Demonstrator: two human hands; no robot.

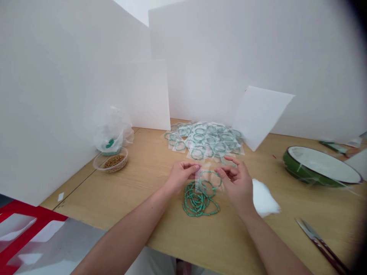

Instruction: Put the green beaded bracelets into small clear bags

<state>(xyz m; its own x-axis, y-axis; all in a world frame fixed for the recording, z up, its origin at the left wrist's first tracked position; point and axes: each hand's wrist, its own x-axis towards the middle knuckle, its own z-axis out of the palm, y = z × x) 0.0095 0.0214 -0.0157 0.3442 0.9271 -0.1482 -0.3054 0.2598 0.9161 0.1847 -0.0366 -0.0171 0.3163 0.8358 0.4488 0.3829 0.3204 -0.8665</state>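
Observation:
In the head view, a small clear plastic bag [198, 181] with a turquoise beaded bracelet [210, 172] in or against it is held up between my hands. My left hand [182, 175] pinches the bag's left edge between thumb and forefinger. At the right edge, the thumb and a finger of my right hand [236, 183] close on the bag, the other fingers lifted and apart. Whether the bracelet is fully inside is hard to make out. Right below lies a tangled pile of turquoise beaded bracelets [197, 204] on the wooden table [129, 202].
Many bagged bracelets [205, 139] lie heaped behind my hands. At left stand a plastic tub of brown beads [114, 162] and a bag with green beads [110, 143]. A stack of white bags [263, 198], scissors [317, 236] and a green basin [298, 170] are at right. White panels [243, 57] surround the table.

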